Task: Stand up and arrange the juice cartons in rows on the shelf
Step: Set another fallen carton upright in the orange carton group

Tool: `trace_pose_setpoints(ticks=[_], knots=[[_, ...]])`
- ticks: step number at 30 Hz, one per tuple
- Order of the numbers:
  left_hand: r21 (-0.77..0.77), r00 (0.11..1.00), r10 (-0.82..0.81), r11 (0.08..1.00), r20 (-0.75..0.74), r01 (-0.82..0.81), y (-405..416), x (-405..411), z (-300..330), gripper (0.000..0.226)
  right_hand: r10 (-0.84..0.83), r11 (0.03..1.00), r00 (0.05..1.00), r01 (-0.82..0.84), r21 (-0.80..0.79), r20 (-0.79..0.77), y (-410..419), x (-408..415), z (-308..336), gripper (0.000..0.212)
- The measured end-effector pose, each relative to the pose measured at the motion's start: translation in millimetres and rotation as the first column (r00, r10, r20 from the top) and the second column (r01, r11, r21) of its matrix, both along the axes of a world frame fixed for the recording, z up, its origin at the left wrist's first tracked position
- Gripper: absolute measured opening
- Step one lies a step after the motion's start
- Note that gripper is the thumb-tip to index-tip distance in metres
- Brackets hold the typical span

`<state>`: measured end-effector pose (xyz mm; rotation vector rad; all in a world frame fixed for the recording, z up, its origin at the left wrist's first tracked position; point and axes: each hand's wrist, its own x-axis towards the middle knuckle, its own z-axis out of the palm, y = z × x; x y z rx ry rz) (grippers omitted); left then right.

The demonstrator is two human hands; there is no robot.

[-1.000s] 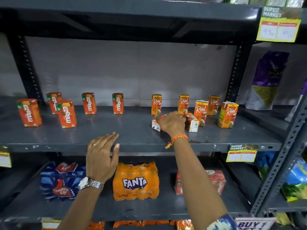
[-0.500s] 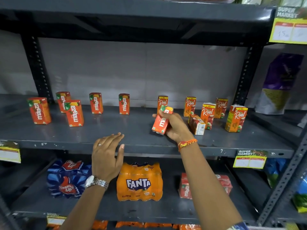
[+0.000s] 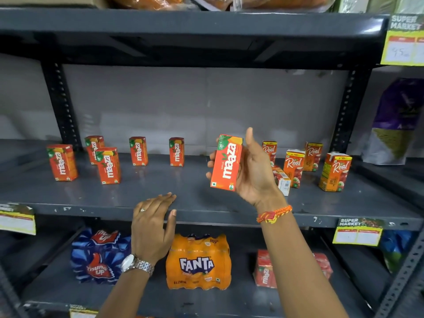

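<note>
Above the shelf [image 3: 160, 184], right hand [image 3: 254, 173] grips upright Maaza carton [image 3: 227, 162] against its palm

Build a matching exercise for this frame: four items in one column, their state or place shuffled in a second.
Items:
1. Maaza carton
2. Real carton with white end
3. Fanta pack
4. left hand

States:
A. lying on its side
B. on the lower shelf
C. held upright in the right hand
D. empty, at the shelf edge

Pairs: 1-C, 2-A, 3-B, 4-D
</note>
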<state>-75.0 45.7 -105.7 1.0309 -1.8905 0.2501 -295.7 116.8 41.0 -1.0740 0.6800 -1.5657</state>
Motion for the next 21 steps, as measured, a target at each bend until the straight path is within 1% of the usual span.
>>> trace_pose_setpoints(ticks=[1, 4, 5, 8, 10, 13, 14, 15, 17, 18, 20, 21], knots=[[0.0, 1.0, 0.005, 1.0, -0.003, -0.005, 0, 0, 0, 0.043, -0.005, 1.0, 1.0, 0.004, -0.012, -0.01, 0, 1, 1, 0.066], [0.0, 1.0, 0.008, 1.0, 0.005, -0.008, 0, 0, 0, 0.043, -0.048, 0.999, 0.997, 0.047, -0.009, -0.053, -9, 5, 1, 0.039], [0.004, 1.0, 0.006, 1.0, 0.009, -0.006, 0, 0, 0, 0.043, -0.062, 0.998, 0.997, 0.062, 0.0, -0.054, -14, 6, 1, 0.035], [0.033, 1.0, 0.003, 0.999, 0.024, -0.004, 0, 3, 1, 0.044, -0.116, 0.993, 0.992, 0.118, 0.018, -0.056, -40, 13, -2, 0.028], [0.042, 0.999, -0.011, 0.999, 0.051, 0.009, 0, 7, 2, 0.044, -0.187, 0.98, 0.979, 0.192, 0.06, -0.078, -61, 20, -5, 0.026], [0.005, 0.991, -0.032, 1.0, 0.133, 0.031, -4, 17, 7, 0.043, -0.273, 0.957, 0.95, 0.284, 0.061, -0.151, -90, 36, -8, 0.022], [0.003, 0.992, -0.012, 1.0, 0.129, 0.011, -8, 24, 8, 0.044, -0.285, 0.952, 0.94, 0.3, 0.053, -0.189, -99, 42, -8, 0.019], [0.02, 0.995, 0.017, 1.0, 0.099, -0.019, -13, 31, 9, 0.045, -0.286, 0.952, 0.933, 0.303, 0.05, -0.22, -106, 48, -7, 0.017], [0.077, 0.997, 0.064, 0.995, 0.04, -0.067, -24, 52, 8, 0.049, -0.251, 0.961, 0.937, 0.272, 0.057, -0.243, -119, 62, -6, 0.02], [0.085, 0.996, 0.074, 0.993, 0.051, -0.078, -28, 61, 6, 0.051, -0.225, 0.968, 0.944, 0.245, 0.058, -0.241, -126, 69, -6, 0.02], [0.065, 0.991, 0.064, 0.995, 0.114, -0.072, -31, 72, 2, 0.052, -0.167, 0.982, 0.959, 0.183, 0.051, -0.228, -138, 84, -8, 0.01], [0.063, 0.99, 0.051, 0.996, 0.131, -0.06, -31, 74, 2, 0.052, -0.146, 0.986, 0.962, 0.161, 0.048, -0.229, -143, 92, -8, 0.009]])
